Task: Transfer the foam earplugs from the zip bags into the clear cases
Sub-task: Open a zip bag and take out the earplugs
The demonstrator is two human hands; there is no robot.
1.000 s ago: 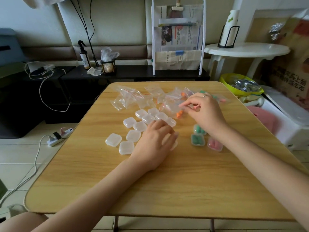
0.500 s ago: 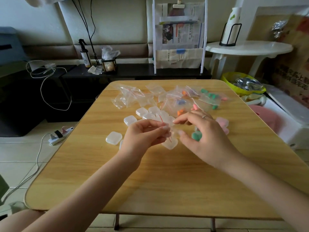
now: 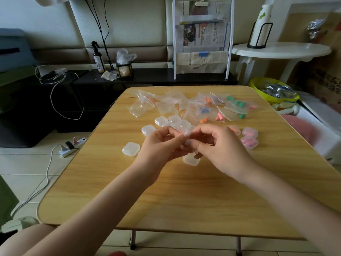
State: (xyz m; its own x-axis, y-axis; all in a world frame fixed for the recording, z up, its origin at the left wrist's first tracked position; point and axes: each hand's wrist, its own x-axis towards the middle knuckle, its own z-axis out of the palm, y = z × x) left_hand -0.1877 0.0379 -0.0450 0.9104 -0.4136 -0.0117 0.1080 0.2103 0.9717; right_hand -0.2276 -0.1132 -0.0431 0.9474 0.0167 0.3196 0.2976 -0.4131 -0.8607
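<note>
My left hand (image 3: 160, 145) and my right hand (image 3: 219, 145) meet above the middle of the wooden table (image 3: 184, 196). Both pinch the top of one small zip bag (image 3: 182, 133) with a red seal line. What the bag holds is hidden by my fingers. Under the hands lies a clear case (image 3: 191, 159). More clear cases (image 3: 162, 121) sit just beyond, and one (image 3: 131, 149) lies to the left. A heap of zip bags (image 3: 203, 108) with orange, green, pink and blue earplugs covers the far side. Two cases with pink earplugs (image 3: 249, 137) lie at the right.
Empty zip bags (image 3: 144, 104) lie at the far left of the table. A white magazine rack (image 3: 202, 37) stands behind the table. A white round side table (image 3: 280, 50) and a yellow bowl (image 3: 273, 91) are at the right. A power strip (image 3: 72, 146) lies on the floor.
My right hand took a zip bag from the heap and brought it towards me. My left hand left the cases and joined it, and both hands now pinch the bag.
</note>
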